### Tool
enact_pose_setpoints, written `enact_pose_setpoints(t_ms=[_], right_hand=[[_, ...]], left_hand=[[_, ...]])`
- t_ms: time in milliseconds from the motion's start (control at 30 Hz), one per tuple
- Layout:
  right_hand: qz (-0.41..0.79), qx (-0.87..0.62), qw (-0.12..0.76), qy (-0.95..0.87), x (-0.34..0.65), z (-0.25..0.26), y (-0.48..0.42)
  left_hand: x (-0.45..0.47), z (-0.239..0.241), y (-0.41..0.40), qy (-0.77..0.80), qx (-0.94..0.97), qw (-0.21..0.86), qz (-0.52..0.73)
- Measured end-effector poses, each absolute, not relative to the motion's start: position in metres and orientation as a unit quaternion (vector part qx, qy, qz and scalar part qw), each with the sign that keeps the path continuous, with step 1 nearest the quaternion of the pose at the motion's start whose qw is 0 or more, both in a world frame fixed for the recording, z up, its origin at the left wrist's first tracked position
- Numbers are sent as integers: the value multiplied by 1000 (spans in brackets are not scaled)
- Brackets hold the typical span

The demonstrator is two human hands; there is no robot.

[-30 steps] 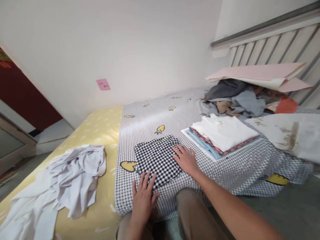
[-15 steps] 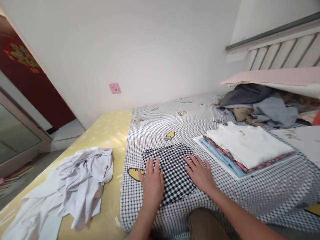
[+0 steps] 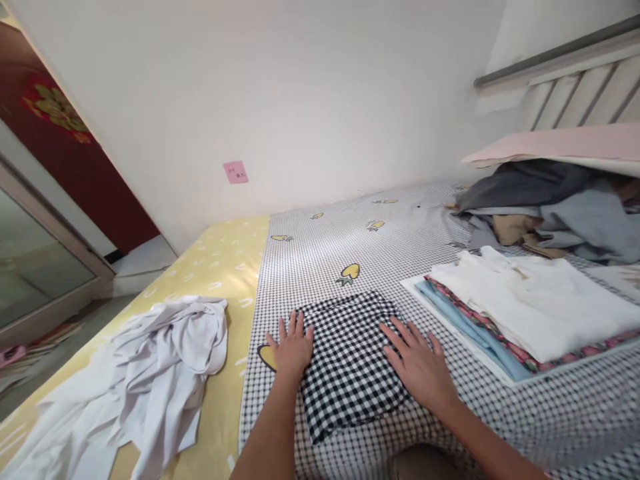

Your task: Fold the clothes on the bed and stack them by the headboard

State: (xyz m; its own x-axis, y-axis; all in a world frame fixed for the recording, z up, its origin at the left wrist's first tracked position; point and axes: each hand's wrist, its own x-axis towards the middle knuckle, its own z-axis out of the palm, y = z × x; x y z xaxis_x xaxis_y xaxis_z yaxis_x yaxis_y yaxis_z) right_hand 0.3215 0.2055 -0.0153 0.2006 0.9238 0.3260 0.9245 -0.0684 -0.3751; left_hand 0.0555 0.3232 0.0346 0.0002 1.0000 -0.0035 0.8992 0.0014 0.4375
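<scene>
A black-and-white gingham garment [image 3: 350, 367], folded into a flat rectangle, lies on the checked bedsheet [image 3: 320, 250] between my hands. My left hand [image 3: 291, 347] rests flat at its left edge, fingers spread. On its right side lies my right hand [image 3: 420, 363], also flat, with its fingertips over the cloth. Neither hand grips anything. To the right is a stack of folded clothes with a white shirt [image 3: 535, 300] on top; a floral piece [image 3: 480, 323] and a light blue piece [image 3: 453, 327] show beneath it.
A crumpled white garment [image 3: 170, 360] lies on the yellow sheet [image 3: 220, 260] at left. Grey and brown clothes [image 3: 550, 200] are heaped at the back right under a pink board-like sheet [image 3: 565, 143]. A white wall [image 3: 350, 100] bounds the bed behind.
My left hand has slid left from on top of the gingham garment to its left edge. My right hand stays on the right side. The view has shifted slightly.
</scene>
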Motion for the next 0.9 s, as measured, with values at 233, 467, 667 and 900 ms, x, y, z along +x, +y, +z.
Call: enact_pose_setpoints(t_ms=[233,467,667,900], right_hand=[[2,-742,239,-626,314,2,203],[8,-752,216,-623,311,13,201],[20,-748,234,-621,311,12,202],[20,-741,259,-619,311,9,200]], left_hand=[[59,37,322,692,673,161,205],[49,27,280,674,692,93,241],[38,24,237,675,693,82,241],[33,22,200,677,688,88,244]])
